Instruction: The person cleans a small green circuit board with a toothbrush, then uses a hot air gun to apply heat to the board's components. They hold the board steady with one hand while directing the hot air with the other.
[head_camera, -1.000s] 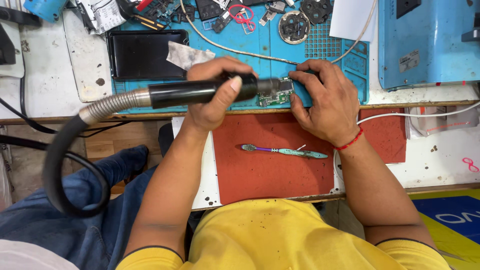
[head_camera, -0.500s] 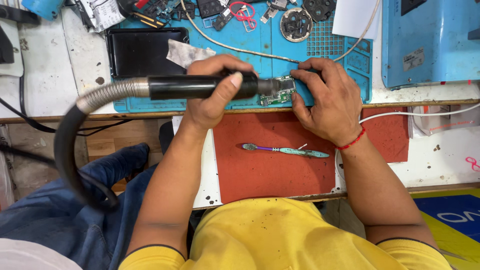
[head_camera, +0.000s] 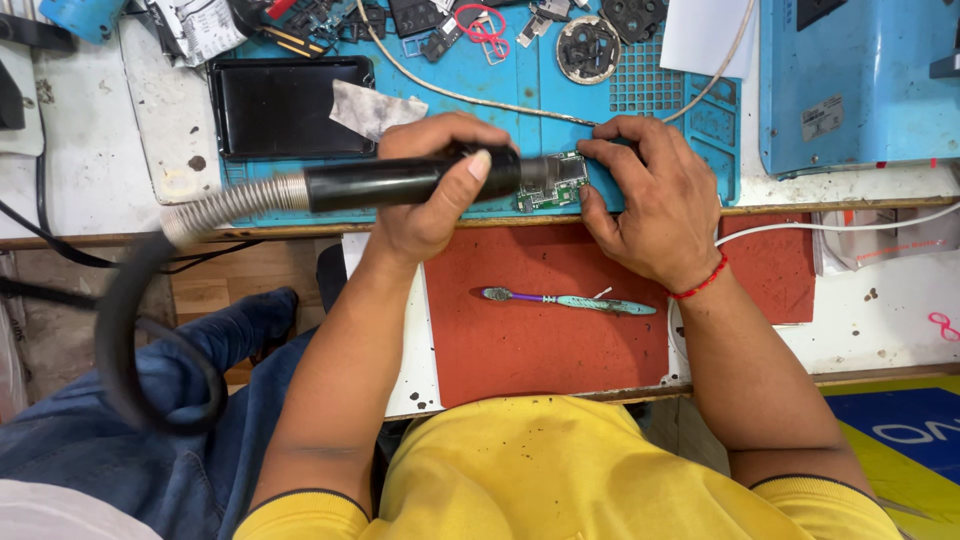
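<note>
From the left edge of the surface (head_camera: 90, 150) a ribbed hose (head_camera: 235, 203) runs rightward into a black handle (head_camera: 400, 182), and my left hand (head_camera: 432, 195) is wrapped around that handle, fingers (head_camera: 470, 135) curled over its top and thumb pressed along its near side. The handle's long axis lies nearly parallel to the near edge of the blue mat (head_camera: 520, 95). Its nozzle end points right, straight at the small green circuit board (head_camera: 553, 182). The board rests on the mat at its near edge, just beyond the nozzle tip and touching my right hand (head_camera: 650, 205). My left hand thus brings the tool in from the left, while my right hand is the nearer to the board: its fingers (head_camera: 610, 140) are spread and arched, the tips pressing the board's far and right edges down onto the mat. Both forearms reach forward from my body, elbows low. A toothbrush (head_camera: 568, 300) lies crosswise on the red pad (head_camera: 545, 350), nearer me, well apart from both hands.
</note>
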